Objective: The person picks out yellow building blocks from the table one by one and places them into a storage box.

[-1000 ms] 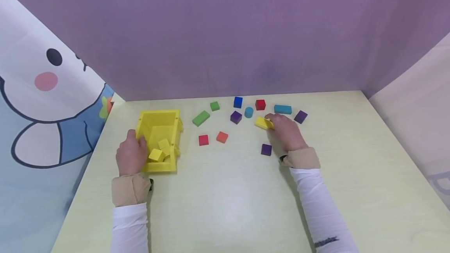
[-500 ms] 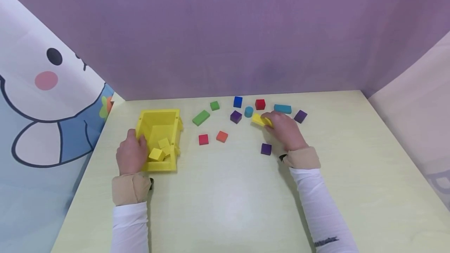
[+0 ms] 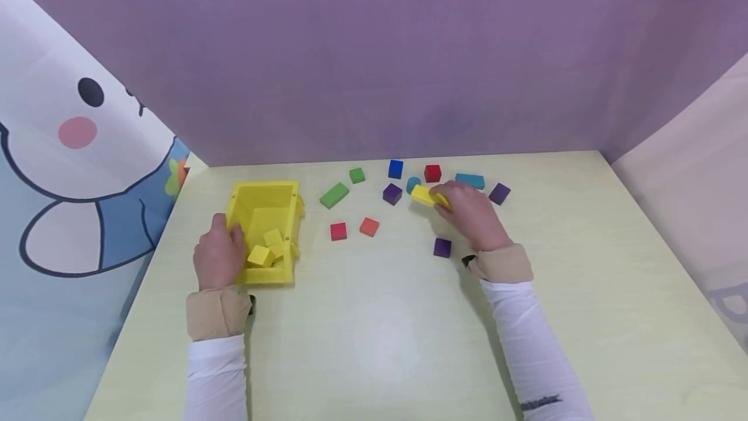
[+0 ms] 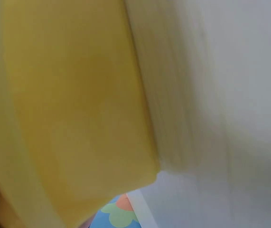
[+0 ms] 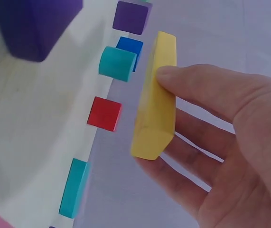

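My right hand pinches a long yellow block between thumb and fingers, raised above the table. In the head view the hand partly covers that block. At the left, my left hand grips the near left rim of a yellow plastic bin. The bin's wall fills much of the left wrist view, where most of the hand is hidden. Several yellow blocks lie at the bin's near end. Just behind the held block stands a teal cylinder, partly covered.
Loose on the pale table are a long green block, a green cube, a blue cube, red cubes, an orange block, a teal bar and purple blocks. A purple cloth hangs behind.
My right hand has lifted the long yellow block off the table and shifted it slightly left, towards the teal cylinder. The left hand and the bin stay in place.
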### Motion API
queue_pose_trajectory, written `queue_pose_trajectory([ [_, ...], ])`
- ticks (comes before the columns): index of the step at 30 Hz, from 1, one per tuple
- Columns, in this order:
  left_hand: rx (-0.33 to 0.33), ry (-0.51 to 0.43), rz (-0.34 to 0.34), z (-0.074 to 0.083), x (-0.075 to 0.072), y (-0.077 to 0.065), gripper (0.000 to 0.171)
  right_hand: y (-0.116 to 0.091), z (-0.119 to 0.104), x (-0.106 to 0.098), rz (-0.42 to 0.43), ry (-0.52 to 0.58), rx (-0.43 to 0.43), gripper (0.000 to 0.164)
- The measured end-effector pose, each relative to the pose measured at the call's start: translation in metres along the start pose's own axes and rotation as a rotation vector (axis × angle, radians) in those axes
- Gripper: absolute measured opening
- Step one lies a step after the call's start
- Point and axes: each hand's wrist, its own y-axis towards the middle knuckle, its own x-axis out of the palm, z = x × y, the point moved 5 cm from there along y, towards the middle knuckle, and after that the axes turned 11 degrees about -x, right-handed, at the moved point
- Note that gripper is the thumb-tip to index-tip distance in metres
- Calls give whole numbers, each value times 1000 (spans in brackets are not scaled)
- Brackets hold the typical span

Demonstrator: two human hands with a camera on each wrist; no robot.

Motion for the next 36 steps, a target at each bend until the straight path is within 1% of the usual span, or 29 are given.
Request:
queue_pose_trajectory([
  [6,-2,0,-1,-1,1,0,45,8,-13,-6,25,5,-41,30],
  [12,22,-3,34,-1,0,-1,43,20,-30,-8,34,20,-92,29],
  [15,16,2,36,-2,-1,-2,42,26,-38,-6,20,25,-110,29],
  [22,21,-3,23,2,0,-2,41,42,-55,-1,11,56,-110,31],
  [28,5,-2,23,2,3,-7,39,51,-74,4,-4,78,-160,32],
  [36,45,-4,39,12,7,-10,38,58,-94,8,-5,97,-202,30],
])
